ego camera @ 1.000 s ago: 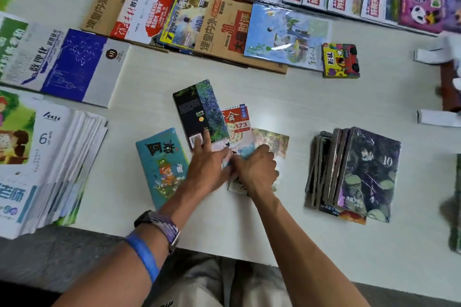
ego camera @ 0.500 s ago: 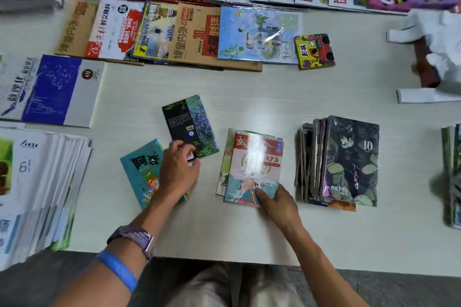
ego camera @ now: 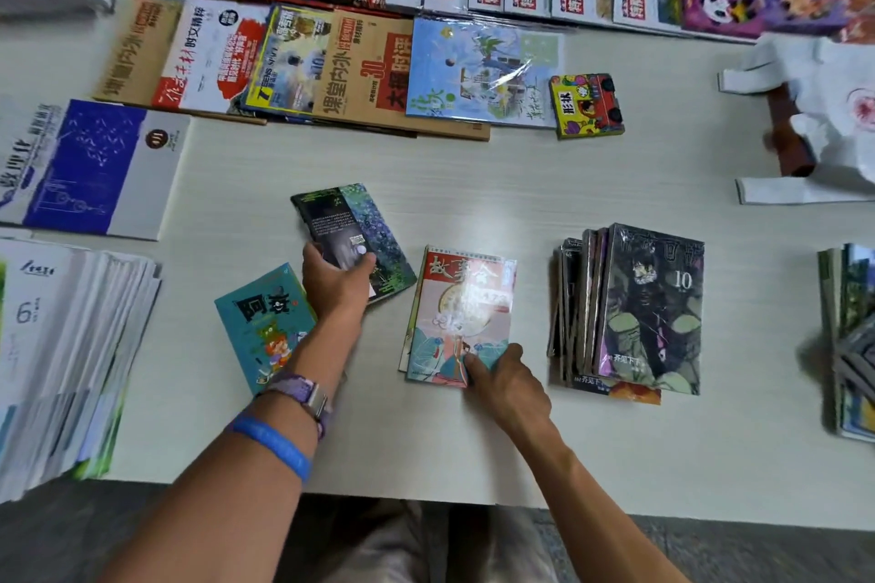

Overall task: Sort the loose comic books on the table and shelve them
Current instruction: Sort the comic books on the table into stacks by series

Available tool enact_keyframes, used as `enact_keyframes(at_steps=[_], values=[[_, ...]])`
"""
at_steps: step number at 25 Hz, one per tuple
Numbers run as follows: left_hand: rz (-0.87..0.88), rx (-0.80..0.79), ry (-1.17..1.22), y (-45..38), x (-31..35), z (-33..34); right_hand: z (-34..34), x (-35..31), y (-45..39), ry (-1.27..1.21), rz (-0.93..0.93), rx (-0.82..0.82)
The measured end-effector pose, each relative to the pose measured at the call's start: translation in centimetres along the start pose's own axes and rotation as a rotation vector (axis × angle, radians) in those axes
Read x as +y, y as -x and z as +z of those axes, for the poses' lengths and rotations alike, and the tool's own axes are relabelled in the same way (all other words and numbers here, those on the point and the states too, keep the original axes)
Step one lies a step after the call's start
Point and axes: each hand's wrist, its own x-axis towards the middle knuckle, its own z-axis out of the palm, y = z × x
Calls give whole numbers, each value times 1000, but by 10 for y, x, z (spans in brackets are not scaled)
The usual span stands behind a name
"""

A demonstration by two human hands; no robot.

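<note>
At the near middle of the pale table (ego camera: 592, 185), our left hand (ego camera: 337, 282) grips the near end of a dark comic book (ego camera: 352, 234), thumb and fingers curled round its lower corner. The book's long axis runs from near right to far left, its far end angled away from us and leftward; the cover is black on the left with small pale text and a white code patch, and speckled blue-green on the right. Just beside it on the near left lies a teal comic book (ego camera: 258, 322), long axis tilted the same way, with bold dark characters and an orange cartoon figure; our forearm crosses its right edge.

Our right hand (ego camera: 506, 381) rests on the near right corner of a red-topped comic book (ego camera: 461, 315), fingers pressing the cover; we cannot tell whether the thumb is tucked under the edge. This book lies almost square to us, long axis running away from us, heading the top of a small pile, its glossy cover catching glare over a pale disc and a figure in teal.

To the right sits a fanned stack of manga (ego camera: 648, 312), top volume marked 10. Magazines (ego camera: 369, 71) line the far edge.
</note>
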Motion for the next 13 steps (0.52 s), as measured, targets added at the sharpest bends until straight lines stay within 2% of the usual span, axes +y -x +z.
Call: enact_keyframes(at_steps=[1,3,5,7,9,10,11,13], values=[[135,3,26,10,2,-6,0,-1,1,-2,-1,-1],[451,10,-86,45,8,-16,-2,-3,4,1,7,-6],[658,-125,-262,84,-1,-16,-4,-5,6,-10,3,-16],[654,-417,-516,120,-19,-7,-7,-3,8,-27,-9,0],[572,-608,-581,135,-36,-1,-8,6,11,-75,-74,155],[561,-609,-532,134,-41,-1,-8,12,11,-140,-107,241],[570,-563,-516,129,-45,-3,-8,18,10,-284,-102,258],[584,-454,-580,115,-49,-6,-10,24,10,-614,-43,145]])
